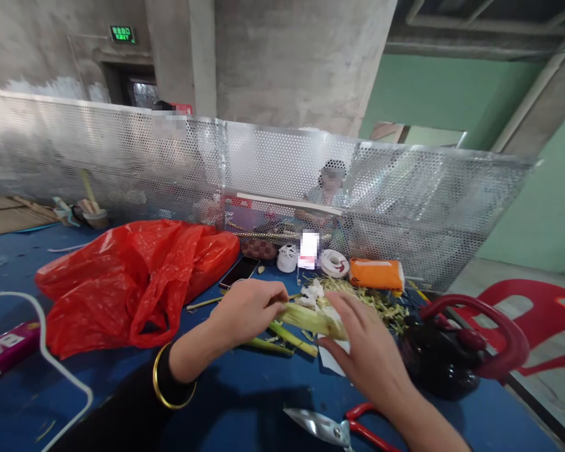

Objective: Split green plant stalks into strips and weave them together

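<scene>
A pale green stalk (pixel 311 319) lies level between my two hands above the blue table. My left hand (pixel 249 311) is closed on its left end, thumb and fingers together. Around the right end, the fingers and thumb of my right hand (pixel 360 339) are curved, closed on the stalk. More green stalk pieces (pixel 289 339) rest on the table just beneath. White crumpled tissue (pixel 312 292) and a heap of green shreds (pixel 381 304) sit behind my right hand. Red-handled scissors (pixel 327 428) lie near the front, below my right hand.
A red plastic bag (pixel 141 276) fills the left side. A dark kettle (pixel 442 358) stands at the right. Behind are a phone (pixel 239 272), a white spool (pixel 334 263) and an orange pack (pixel 376 274). A person (pixel 329 188) sits beyond the perforated metal screen (pixel 273 160).
</scene>
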A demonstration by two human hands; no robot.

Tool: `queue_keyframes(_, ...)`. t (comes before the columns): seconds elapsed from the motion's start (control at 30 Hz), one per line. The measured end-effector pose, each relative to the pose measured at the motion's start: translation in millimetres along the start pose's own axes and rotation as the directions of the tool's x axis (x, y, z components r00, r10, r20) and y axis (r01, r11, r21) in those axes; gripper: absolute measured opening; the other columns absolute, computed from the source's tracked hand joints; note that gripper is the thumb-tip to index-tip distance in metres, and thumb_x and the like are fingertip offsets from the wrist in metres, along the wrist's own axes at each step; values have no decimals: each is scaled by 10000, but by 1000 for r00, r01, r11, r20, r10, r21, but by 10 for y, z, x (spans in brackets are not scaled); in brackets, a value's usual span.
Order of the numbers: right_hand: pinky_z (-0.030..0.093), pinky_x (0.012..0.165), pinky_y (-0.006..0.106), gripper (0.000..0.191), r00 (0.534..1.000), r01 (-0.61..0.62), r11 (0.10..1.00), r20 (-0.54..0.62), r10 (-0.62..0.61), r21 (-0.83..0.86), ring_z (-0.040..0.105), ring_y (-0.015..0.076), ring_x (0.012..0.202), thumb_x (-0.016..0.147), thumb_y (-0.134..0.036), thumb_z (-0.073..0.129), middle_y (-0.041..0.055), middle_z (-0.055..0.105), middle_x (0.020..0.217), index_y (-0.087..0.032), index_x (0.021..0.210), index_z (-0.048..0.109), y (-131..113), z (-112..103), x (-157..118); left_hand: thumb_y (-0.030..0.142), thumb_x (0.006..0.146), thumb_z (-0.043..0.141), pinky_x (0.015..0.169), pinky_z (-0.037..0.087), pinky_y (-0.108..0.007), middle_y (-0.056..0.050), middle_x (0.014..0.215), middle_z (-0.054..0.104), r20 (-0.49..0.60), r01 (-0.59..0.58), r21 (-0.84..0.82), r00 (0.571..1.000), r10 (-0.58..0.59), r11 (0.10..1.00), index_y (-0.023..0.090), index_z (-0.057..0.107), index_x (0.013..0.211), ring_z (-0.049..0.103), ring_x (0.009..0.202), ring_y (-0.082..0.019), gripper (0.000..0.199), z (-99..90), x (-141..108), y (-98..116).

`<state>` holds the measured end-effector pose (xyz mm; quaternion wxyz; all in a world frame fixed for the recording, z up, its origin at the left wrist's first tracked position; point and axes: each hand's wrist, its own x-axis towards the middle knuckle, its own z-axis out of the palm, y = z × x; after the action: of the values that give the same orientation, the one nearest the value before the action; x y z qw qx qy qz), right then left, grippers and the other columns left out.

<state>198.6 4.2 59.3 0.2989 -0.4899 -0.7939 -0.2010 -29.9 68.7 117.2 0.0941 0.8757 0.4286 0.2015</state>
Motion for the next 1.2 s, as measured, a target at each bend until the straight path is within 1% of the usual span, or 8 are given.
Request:
queue_keyframes(0.1,535,768,401,286,999,10,997,44,-13,73,678,284,896,948,-240,440,170,705,1037,-130,1193,539,-116,204,-63,253,817,584,611,397,-244,12,727,712,16,-1,-114,1000,3,993,229,700,778,635,697,-171,124,72,1,-10)
queue_keyframes(0.2,512,609,327,226,956,-274,927,183,232,257,678,237,675,958,-278,393,94,711,776,-180,1007,589,-84,282,-125,305,826,614,727,440,-287,-23,856,727,-261,-12,-106,965,-16,994,212,697,891,643,802,-200,140,184,41,-50)
queue_keyframes(0.33,460,473,266,291,696,-702,377,472,540,604,628,187,548,909,-461,450,40,663,698,-196,887,568,39,249,-54,316,856,596,932,408,-348,-64,999,680,-678,-87,-183,733,-62,979,188,639,924,595,984,-212,150,376,74,-18)
queue_keyframes(0.4,446,446,253,322,597,-742,115,574,561,660,614,170,526,842,-516,533,36,667,746,-196,859,564,47,251,-11,328,825,625,836,454,-326,-45,873,661,-588,-46,-383,782,-205,922,185,606,828,604,865,-194,144,523,85,21)
queue_keyframes(0.5,413,433,240,354,543,-736,-19,608,580,677,587,160,513,752,-549,638,-3,626,665,-206,798,563,-26,299,-2,375,718,718,631,469,-278,-15,769,635,-95,119,-738,956,-277,664,169,587,886,592,681,-165,296,784,99,83)
queue_keyframes(0.7,337,434,203,350,583,-687,14,540,608,726,429,93,482,693,-495,734,-56,496,532,-192,643,567,-160,386,-89,339,645,742,566,424,-242,-18,714,644,240,321,-901,929,-283,290,117,659,824,536,585,-118,296,1020,75,189)
queue_keyframes(0.97,443,522,218,295,458,-577,-503,765,453,643,526,105,508,629,-389,823,-15,610,568,-167,710,647,-154,360,-77,300,586,793,584,398,-213,-16,658,635,358,381,-924,900,-250,47,101,705,766,520,565,-84,282,975,90,132)
queue_keyframes(1.2,398,520,207,343,568,-665,-185,651,504,724,524,114,582,613,-435,823,-17,620,642,-170,740,647,-142,320,-45,273,591,781,513,337,-208,19,552,553,314,352,-933,893,-324,67,120,666,633,433,499,-67,196,931,116,131)
